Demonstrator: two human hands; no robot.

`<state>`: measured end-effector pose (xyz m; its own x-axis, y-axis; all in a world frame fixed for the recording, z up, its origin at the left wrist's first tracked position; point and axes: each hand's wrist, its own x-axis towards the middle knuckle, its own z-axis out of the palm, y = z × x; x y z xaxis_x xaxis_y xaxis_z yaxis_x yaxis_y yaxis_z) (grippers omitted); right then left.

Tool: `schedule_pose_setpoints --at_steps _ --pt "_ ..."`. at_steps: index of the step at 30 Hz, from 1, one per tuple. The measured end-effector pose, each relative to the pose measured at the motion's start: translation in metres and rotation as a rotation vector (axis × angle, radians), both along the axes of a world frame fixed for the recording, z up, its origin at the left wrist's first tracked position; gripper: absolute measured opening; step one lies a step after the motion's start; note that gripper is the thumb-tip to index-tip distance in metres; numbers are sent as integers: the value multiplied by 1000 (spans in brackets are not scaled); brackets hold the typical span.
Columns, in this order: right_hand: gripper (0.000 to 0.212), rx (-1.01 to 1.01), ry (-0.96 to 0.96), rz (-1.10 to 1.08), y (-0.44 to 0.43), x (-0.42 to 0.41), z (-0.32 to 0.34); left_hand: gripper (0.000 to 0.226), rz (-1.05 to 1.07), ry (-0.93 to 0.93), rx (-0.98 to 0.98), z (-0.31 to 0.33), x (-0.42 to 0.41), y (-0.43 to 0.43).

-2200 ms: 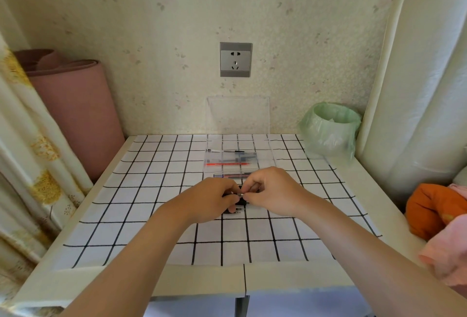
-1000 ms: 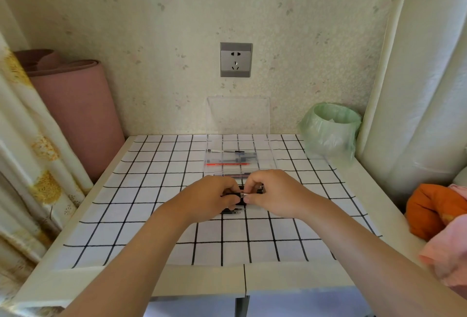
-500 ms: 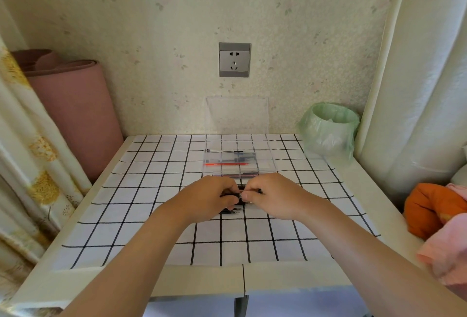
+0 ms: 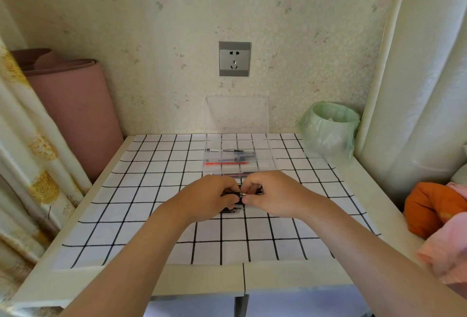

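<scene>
The black pen (image 4: 233,194) looks like glossy plastic with a small bright metal ring at its joint; the open box (image 4: 237,114) behind it is clear, smooth plastic; the checked cover (image 4: 156,190) is matt and cloth-like, while the bare edge of the table (image 4: 202,281) is smooth, satin white. The wall socket (image 4: 234,58) has a brushed, metal-grey face; the bin liner (image 4: 326,137) is thin, crinkled, translucent green plastic; the rolled mat (image 4: 75,114) is matt pink; the curtain (image 4: 30,165) is soft printed cloth.
</scene>
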<state>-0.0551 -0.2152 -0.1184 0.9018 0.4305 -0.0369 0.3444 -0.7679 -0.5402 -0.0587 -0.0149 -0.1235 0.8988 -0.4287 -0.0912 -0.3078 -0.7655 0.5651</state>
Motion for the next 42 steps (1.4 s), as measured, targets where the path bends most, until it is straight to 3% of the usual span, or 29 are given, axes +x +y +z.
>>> schedule_pose_setpoints --at_steps 11,15,20,31,37,42 --pt "17 -18 -13 -7 1 1 1 12 -7 -69 30 0 0 -2" --pt "22 -119 -58 -80 -13 5 8 14 20 -93 79 -1 -1 -1" --pt "12 -311 -60 -166 -33 10 10 16 26 -96 92 0 -1 -1" --pt "18 -478 -14 -120 -22 7 -2 15 -11 -64 103 -1 -2 -5" --pt "7 -326 -19 -110 -22 8 6 15 -4 -64 97 -1 -1 -3" --pt "13 -136 -40 -77 -19 9 6 14 2 -59 84 -1 1 -1"
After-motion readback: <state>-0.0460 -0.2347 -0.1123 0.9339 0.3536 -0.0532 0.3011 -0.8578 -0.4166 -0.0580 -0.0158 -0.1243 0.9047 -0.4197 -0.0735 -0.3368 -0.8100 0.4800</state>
